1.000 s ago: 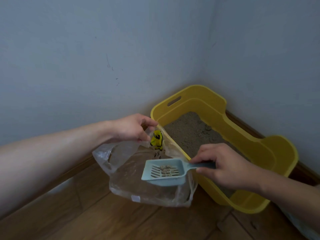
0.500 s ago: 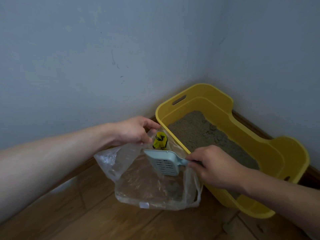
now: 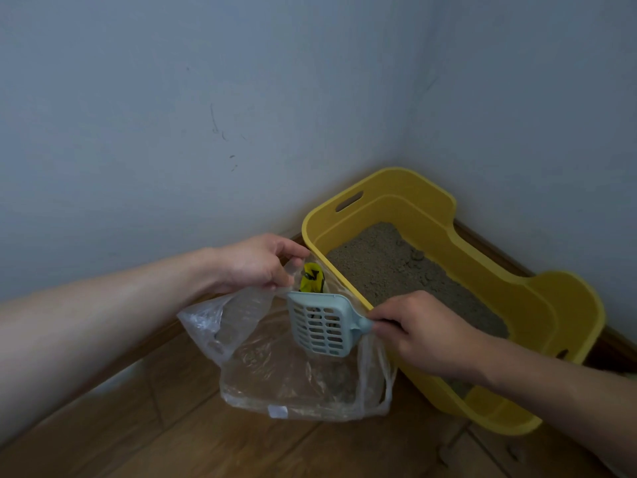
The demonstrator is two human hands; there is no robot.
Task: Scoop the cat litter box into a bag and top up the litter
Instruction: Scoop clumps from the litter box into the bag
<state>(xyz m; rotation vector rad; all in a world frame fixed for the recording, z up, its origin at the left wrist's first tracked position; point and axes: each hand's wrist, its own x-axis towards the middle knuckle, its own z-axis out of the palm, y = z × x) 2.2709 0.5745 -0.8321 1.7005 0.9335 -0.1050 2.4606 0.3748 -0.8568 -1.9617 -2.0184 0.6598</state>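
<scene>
Both hands grip: the left hand [image 3: 255, 263] pinches the bag [image 3: 275, 374] open, and the right hand [image 3: 427, 334] fingers curl round the handle of the scoop [image 3: 320, 326], tipped above the bag, with the litter box [image 3: 565, 305] just to its right.

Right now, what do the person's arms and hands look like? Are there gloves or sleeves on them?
No gloves and no sleeves. The left hand and the right hand are bare, and so are the left forearm and the right forearm as far as the picture reaches. I can see no watch, bracelet or ring, and no marks on them.
</scene>
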